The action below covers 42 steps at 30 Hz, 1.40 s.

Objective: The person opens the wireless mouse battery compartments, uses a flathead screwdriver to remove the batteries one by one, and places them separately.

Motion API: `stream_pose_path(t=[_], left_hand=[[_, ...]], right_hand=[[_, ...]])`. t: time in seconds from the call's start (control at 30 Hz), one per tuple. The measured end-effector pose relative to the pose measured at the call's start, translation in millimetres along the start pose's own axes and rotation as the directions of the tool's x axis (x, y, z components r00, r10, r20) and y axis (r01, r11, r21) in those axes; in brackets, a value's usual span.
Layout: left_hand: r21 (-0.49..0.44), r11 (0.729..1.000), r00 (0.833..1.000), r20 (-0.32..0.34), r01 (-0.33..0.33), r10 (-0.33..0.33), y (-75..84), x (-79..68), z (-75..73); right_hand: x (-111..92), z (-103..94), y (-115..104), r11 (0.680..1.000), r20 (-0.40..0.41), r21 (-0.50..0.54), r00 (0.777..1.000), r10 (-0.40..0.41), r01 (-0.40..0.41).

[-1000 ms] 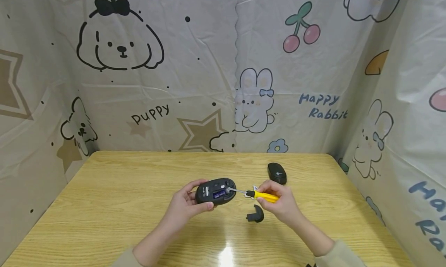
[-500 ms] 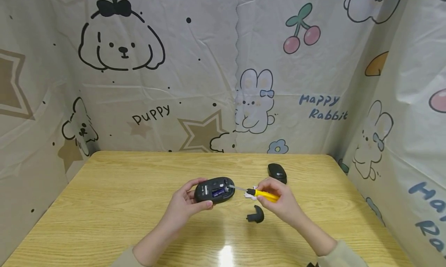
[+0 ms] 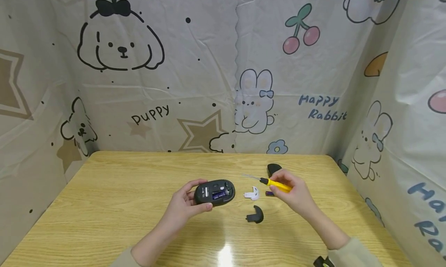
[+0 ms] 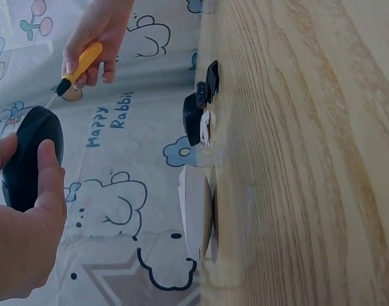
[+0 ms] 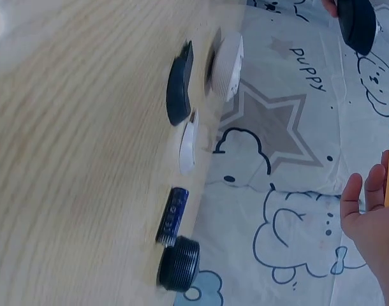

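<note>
My left hand (image 3: 189, 201) grips a black computer mouse (image 3: 204, 193) above the table, its underside facing up. The battery compartment lies uncovered, with a purple battery (image 3: 219, 194) inside. To its right, my right hand (image 3: 292, 187) pinches a screwdriver by its yellow handle (image 3: 280, 186); the thin shaft points left, apart from the mouse. Below lie a white battery cover (image 3: 251, 194) and a black battery cover (image 3: 256, 215). A second purple battery (image 3: 269, 194) shows by the right fingers, and rests clear in the right wrist view.
Another black mouse (image 3: 273, 168) stands toward the back of the wooden table (image 3: 122, 189), partly hidden by my right hand. A white mouse (image 4: 196, 213), hidden in the head view, stands on the table in both wrist views. Printed cloth (image 3: 191, 85) hangs behind the table.
My right hand has drawn the screwdriver tip out of the battery compartment, up and to the right. The loose battery and the whole white cover have come into view. My left hand stays nearly still.
</note>
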<state>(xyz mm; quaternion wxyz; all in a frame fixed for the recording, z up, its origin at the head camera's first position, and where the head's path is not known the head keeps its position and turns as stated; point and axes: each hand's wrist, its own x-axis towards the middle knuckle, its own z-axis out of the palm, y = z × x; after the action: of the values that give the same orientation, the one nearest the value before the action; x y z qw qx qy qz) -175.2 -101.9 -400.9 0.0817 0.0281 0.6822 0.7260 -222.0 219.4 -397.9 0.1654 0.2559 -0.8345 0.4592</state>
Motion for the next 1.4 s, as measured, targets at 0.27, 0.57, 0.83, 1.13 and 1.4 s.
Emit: stream_pose_path(t=[0.27,0.57,0.83,1.13,1.4], left_hand=[[0.011,1.000,0.999,0.027,-0.017,0.017,1.4,-2.0,-0.2],[0.042,0.999,0.999,0.038,-0.030,0.028,-0.1,-2.6,-0.2],[0.062,0.998,0.999,0.038,-0.023,0.020,-0.1,-2.5,-0.2],[0.058,0.998,0.998,0.052,-0.030,0.027,-0.3,-3.2,-1.3],[0.060,0.998,0.998,0.054,-0.025,0.022,-0.4,-3.8,-1.9]], right_hand=[[6,-19.2,9,0.993,-0.056,-0.102,0.997,0.048,-0.053],[8,-34.0,27,0.965,-0.113,-0.227,0.988,0.108,-0.132],[7,-42.0,46,0.947,-0.124,-0.266,0.980,0.154,-0.183],[2,-49.6,70,0.918,-0.119,-0.308,0.968,0.221,-0.248],[-1,-57.9,90,0.878,-0.106,-0.325,0.936,0.336,-0.352]])
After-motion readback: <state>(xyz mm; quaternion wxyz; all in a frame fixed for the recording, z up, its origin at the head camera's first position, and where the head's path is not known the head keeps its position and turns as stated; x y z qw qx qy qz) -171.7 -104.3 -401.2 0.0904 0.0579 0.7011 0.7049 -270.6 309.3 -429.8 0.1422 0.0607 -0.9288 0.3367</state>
